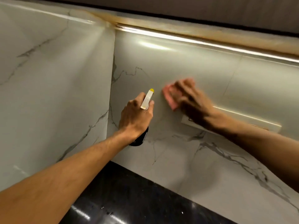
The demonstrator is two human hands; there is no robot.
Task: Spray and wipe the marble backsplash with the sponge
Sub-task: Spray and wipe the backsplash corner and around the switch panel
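Left hand (135, 118) grips a spray bottle (147, 99) (yellow nozzle up), while the blurred right hand (188, 97) presses a pink sponge (169, 97) flat against the marble backsplash (178, 159).

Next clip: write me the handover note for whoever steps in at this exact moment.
Left hand: grips the spray bottle, nozzle aimed at the marble backsplash right of the corner.
Right hand: presses the pink sponge against the backsplash, just above the white wall plate; motion blur hides its grip.
Done: wiping is under way; how much is already sprayed or wiped cannot be told.
Left: probably the rest of the panel, down to the black countertop.
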